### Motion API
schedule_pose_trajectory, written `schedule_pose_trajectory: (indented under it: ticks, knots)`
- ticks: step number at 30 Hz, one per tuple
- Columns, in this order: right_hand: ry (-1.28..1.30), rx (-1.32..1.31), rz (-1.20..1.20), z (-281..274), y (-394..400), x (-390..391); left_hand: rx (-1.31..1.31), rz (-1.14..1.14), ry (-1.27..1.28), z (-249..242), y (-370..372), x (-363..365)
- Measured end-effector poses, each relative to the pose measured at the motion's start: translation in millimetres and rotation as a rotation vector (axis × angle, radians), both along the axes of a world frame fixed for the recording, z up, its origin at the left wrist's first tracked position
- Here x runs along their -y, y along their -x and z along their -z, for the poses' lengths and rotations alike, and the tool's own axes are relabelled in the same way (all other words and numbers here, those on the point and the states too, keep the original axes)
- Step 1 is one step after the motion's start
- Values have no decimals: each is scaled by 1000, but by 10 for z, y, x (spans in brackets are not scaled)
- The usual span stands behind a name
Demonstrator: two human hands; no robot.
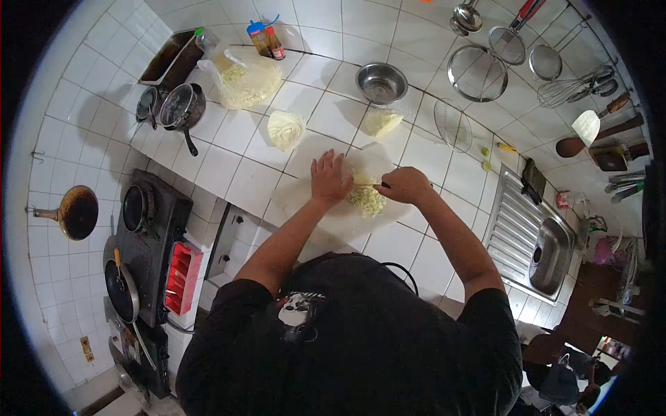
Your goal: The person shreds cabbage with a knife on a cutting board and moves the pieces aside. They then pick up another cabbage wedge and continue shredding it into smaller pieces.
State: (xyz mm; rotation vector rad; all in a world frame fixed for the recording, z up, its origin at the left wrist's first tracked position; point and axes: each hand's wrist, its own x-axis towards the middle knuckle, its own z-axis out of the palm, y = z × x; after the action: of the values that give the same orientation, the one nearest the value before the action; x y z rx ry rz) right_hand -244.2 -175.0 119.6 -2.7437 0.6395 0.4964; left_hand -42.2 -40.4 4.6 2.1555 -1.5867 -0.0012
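Note:
On a pale cutting board (295, 204) lies a heap of shredded cabbage (368, 201). My right hand (407, 186) is closed around the dark handle of a knife (381, 185), whose blade reaches left over the cabbage. Just left of the heap, my left hand (331, 179) rests on the board with its fingers stretched out and apart; its thumb side is near the cabbage, and whether it touches a piece is hidden. Beyond the board sit two cabbage chunks, a left cabbage piece (286, 130) and a right cabbage piece (383, 123).
A metal bowl (381, 84) stands at the back, left of a wire strainer (453, 125). Farther left are a plastic bag of shredded cabbage (246, 84), bottles (267, 40) and dark pans (182, 107). The sink (553, 253) is at right, the stove (149, 236) at left.

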Motion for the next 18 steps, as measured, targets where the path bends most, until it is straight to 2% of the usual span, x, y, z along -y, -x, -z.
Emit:
schedule_pose_trajectory:
  ticks: [3,5,11,14,18]
  knots:
    - [-8,-23,6,168,-4,68,-11,-27,-34,-24,-13,27]
    - [-14,160,14,541,136,133,63,18,62,-75,36,81]
    - [-22,-19,-3,22,-16,97,27,-4,3,-131,11,9]
    - [-34,-3,7,-36,-68,187,-23,-53,20,-308,-51,112]
    - [-31,84,-16,81,-189,425,-28,-58,89,-278,-213,312]
